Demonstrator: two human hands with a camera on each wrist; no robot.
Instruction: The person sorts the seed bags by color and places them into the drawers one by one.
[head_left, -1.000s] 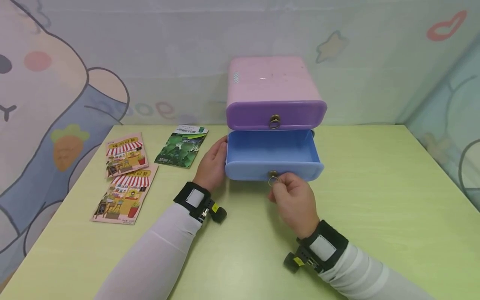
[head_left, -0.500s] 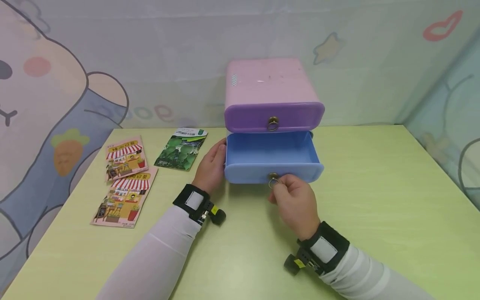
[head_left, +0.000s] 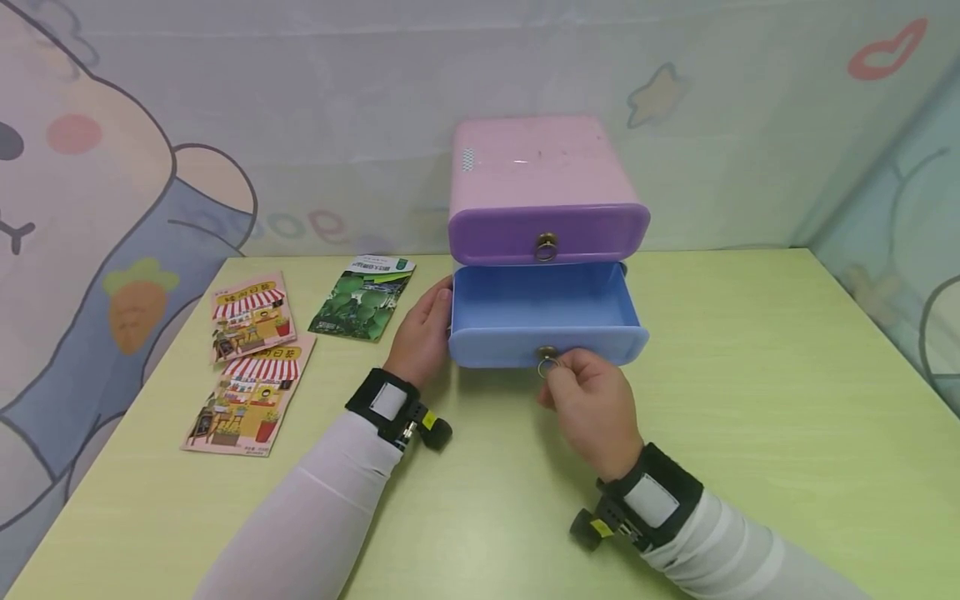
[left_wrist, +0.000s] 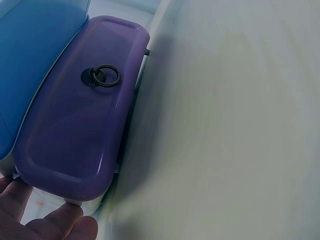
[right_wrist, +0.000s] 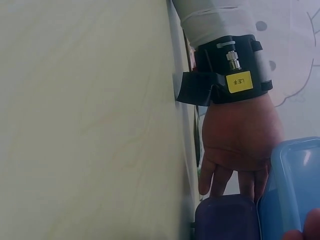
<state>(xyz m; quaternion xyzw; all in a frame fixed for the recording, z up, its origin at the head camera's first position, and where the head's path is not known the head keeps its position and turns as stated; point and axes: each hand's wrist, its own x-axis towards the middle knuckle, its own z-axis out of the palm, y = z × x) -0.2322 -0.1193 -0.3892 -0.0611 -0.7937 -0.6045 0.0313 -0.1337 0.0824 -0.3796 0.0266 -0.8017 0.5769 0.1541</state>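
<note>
A small chest of drawers (head_left: 536,158) with a pink top stands at the back of the table. Its purple top drawer (head_left: 495,235) is closed, while the blue drawer (head_left: 487,346) under it is pulled out and bare inside. My right hand (head_left: 596,412) pinches the brass ring pull (head_left: 546,353) on the blue front between thumb and curled forefinger. Against the chest's left side rests my left hand (head_left: 422,337), its fingers extended, as the right wrist view also shows. Below the blue drawer, the left wrist view shows a closed purple bottom drawer (left_wrist: 65,130) with its own ring (left_wrist: 119,77).
Left of the chest lies a green seed packet (head_left: 360,300). Two pink packets with striped awnings, one (head_left: 251,321) overlapping the other (head_left: 243,408), lie farther left on the pale table (head_left: 765,400). A cartoon-printed cloth (head_left: 360,117) hangs behind.
</note>
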